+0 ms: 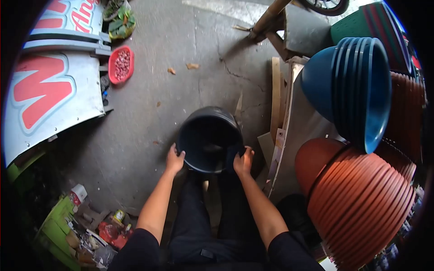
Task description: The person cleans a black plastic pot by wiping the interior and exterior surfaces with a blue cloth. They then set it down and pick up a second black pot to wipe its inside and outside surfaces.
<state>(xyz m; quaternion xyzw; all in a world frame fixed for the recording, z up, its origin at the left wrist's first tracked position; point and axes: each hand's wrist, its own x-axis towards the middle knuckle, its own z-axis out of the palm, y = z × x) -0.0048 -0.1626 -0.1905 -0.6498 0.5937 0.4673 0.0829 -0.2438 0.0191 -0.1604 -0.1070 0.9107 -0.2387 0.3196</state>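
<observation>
A black bucket (pixel 208 116) is in front of my legs with its wide mouth facing up toward me. My left hand (pixel 175 160) grips the left side of its rim, thumb toward the opening. On the opposite side my right hand (pixel 244 161) is closed at the rim. Beside the right fingers, a dark patch that may be cloth lies against the bucket's inner wall; I cannot make it out clearly. The bucket's inside is dark, with no contents I can tell. Its underside is hidden.
To my right are stacked terracotta-coloured pots (pixel 357 203) and stacked blue tubs (pixel 346 86). A red basin (pixel 121 65) of small reddish pieces stands by painted sign panels (pixel 86 99) at left. Clutter (pixel 104 230) lies lower left. A wooden post (pixel 270 18) stands ahead.
</observation>
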